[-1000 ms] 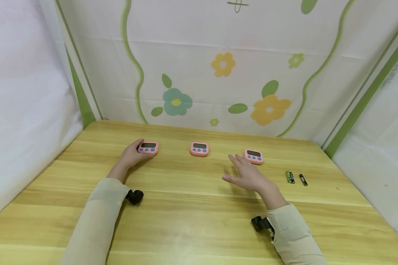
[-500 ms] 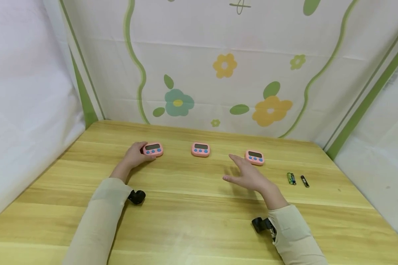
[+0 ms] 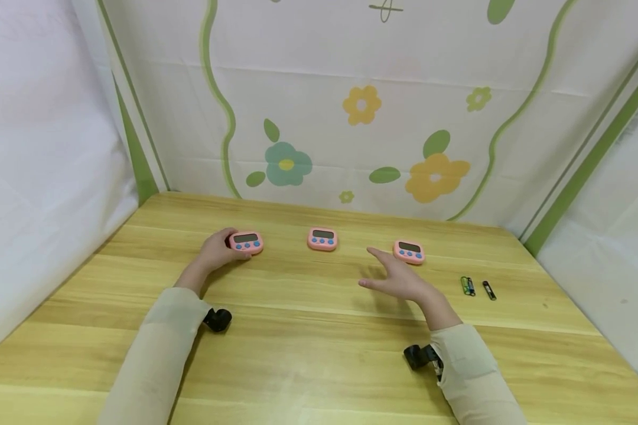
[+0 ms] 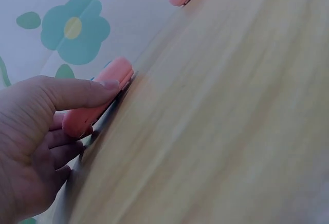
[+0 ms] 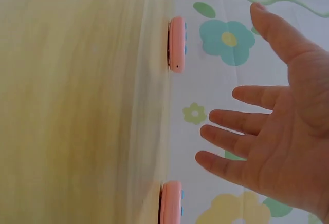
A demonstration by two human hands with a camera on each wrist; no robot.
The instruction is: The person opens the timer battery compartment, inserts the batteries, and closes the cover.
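Three pink kitchen timers with dark screens and blue buttons stand in a row across the table in the head view. My left hand (image 3: pixel 215 250) pinches the left timer (image 3: pixel 246 242) at its left end. The left wrist view shows the thumb along the near side of that timer (image 4: pixel 97 98) and the fingers behind it. The middle timer (image 3: pixel 322 239) lies untouched. Just in front of the right timer (image 3: pixel 409 252) is my right hand (image 3: pixel 401 278), its fingers spread and holding nothing. Its palm (image 5: pixel 288 147) shows in the right wrist view.
To the right of the timers lie a pair of small batteries (image 3: pixel 468 286) side by side and one more battery (image 3: pixel 489 290) beside them. White fabric with printed flowers (image 3: pixel 288 164) rises behind the wooden table (image 3: pixel 298 354). More fabric closes both sides.
The left timer has shifted slightly right and towards me, with my left hand on it. The right hand stays almost where it was. The whole head view has shifted a little.
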